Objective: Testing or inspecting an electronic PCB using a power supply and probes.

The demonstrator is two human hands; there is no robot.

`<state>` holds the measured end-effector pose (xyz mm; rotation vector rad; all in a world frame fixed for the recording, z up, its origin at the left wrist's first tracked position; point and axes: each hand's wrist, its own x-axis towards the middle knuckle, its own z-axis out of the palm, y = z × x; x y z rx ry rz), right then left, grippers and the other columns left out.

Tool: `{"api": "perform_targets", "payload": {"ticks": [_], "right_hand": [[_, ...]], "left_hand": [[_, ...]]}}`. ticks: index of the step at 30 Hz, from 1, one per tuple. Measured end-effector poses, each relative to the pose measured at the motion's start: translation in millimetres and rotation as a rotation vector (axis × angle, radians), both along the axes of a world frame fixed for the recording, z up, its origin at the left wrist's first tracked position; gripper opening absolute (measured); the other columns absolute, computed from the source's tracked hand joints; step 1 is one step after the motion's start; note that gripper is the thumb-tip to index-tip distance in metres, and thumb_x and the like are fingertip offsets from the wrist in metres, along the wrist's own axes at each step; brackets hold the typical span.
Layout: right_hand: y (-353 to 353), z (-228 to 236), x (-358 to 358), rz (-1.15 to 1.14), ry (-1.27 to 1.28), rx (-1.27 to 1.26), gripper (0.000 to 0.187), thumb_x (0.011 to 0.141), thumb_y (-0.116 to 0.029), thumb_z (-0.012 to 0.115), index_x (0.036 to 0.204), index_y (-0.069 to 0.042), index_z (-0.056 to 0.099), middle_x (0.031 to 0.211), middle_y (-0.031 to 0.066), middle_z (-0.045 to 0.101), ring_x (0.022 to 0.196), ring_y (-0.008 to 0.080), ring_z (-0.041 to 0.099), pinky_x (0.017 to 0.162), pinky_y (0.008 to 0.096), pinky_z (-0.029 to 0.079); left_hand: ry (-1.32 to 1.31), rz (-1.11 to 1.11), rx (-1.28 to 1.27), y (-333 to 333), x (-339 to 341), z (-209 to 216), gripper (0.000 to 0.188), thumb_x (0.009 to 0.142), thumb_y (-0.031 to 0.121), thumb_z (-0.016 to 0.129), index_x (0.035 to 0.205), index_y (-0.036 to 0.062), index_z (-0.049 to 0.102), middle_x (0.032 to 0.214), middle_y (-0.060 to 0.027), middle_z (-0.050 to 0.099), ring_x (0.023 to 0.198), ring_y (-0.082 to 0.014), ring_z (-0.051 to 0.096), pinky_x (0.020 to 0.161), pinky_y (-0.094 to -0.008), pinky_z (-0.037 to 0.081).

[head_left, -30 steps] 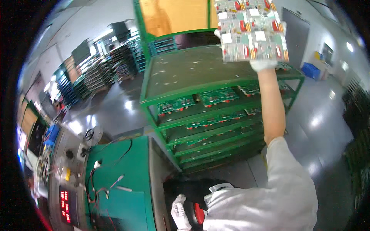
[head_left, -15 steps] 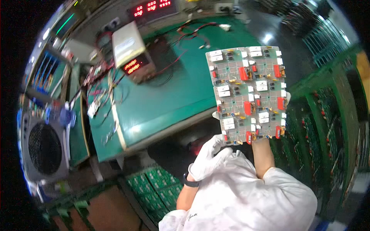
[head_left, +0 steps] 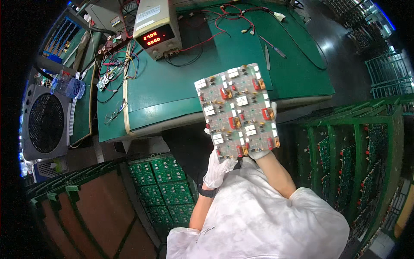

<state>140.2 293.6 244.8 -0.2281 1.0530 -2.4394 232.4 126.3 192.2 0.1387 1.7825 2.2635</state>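
A panel of circuit boards (head_left: pixel 236 113) is held up in front of me, its component side facing up. Red capacitors, white blocks and small dark parts stand on it in repeating groups. White-gloved, my left hand (head_left: pixel 218 170) grips the panel's lower left edge, fingers partly behind it. My right hand (head_left: pixel 260 155), also gloved, supports the panel from beneath; its palm is mostly hidden, with fingertips showing at the right edge. Beyond the panel lies the green-topped workbench (head_left: pixel 168 97).
A bench power supply (head_left: pixel 156 32) with a lit red display stands at the back. Tangled wires (head_left: pixel 116 69) lie left of it. A grey fan (head_left: pixel 45 121) is at far left. Green racks (head_left: pixel 319 146) of boards stand right; more green boards (head_left: pixel 166 172) sit low, left of me.
The panel and both hands have shifted left in view, and the panel is tilted more. The view has turned, bringing the bench and power supply higher up. Both hands keep their hold.
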Motion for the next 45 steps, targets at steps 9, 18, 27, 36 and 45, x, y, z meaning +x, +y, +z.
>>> {"api": "perform_targets", "payload": {"ticks": [9, 18, 27, 36, 45], "right_hand": [[14, -44, -14, -0.048, -0.084, -0.861, 0.078, 0.106, -0.067, 0.025, 0.162, -0.013, 0.030, 0.163, 0.0156, 0.037, 0.148, 0.0376, 0.038, 0.122, 0.0594, 0.031], [30, -15, -23, -0.119, -0.197, -0.679, 0.071, 0.106, -0.061, 0.039, 0.158, -0.012, 0.039, 0.155, 0.0151, 0.048, 0.138, 0.0361, 0.050, 0.114, 0.0571, 0.040], [44, -1, -11, -0.529, -0.094, 0.394, 0.073, 0.107, -0.057, 0.043, 0.154, -0.001, 0.041, 0.132, 0.0203, 0.064, 0.105, 0.0295, 0.071, 0.085, 0.0410, 0.061], [45, -5, -29, -0.503, -0.048, 0.388, 0.071, 0.107, -0.050, 0.048, 0.159, -0.002, 0.036, 0.138, 0.0220, 0.060, 0.108, 0.0299, 0.070, 0.083, 0.0387, 0.061], [54, 37, -43, -0.531, 0.160, 1.183, 0.051, 0.108, -0.037, 0.054, 0.139, 0.002, 0.060, 0.087, 0.0157, 0.078, 0.072, 0.0207, 0.077, 0.070, 0.0310, 0.062]], "left_hand": [[-0.297, 0.050, 0.451, 15, -41, 57, 0.042, 0.105, 0.015, 0.060, 0.141, -0.0021, 0.049, 0.129, -0.0172, 0.068, 0.113, -0.0295, 0.070, 0.100, -0.0438, 0.056], [-0.287, 0.151, 0.591, 20, -78, 85, 0.039, 0.107, 0.019, 0.059, 0.140, -0.0003, 0.052, 0.134, -0.0146, 0.065, 0.119, -0.0285, 0.067, 0.104, -0.0427, 0.056], [-0.263, 0.195, 0.643, 8, -123, 51, 0.038, 0.107, 0.016, 0.057, 0.142, 0.0003, 0.051, 0.137, -0.0150, 0.062, 0.124, -0.0292, 0.063, 0.111, -0.0427, 0.050], [-0.253, 0.200, 0.347, -16, -131, 73, 0.061, 0.110, 0.019, 0.052, 0.155, -0.0107, 0.023, 0.138, -0.0294, 0.058, 0.124, -0.0325, 0.065, 0.105, -0.0404, 0.055], [0.057, 0.295, -0.593, -67, -158, 89, 0.041, 0.108, 0.022, 0.059, 0.143, -0.0005, 0.058, 0.090, -0.0084, 0.075, 0.071, -0.0078, 0.065, 0.067, -0.0237, 0.054]]}}
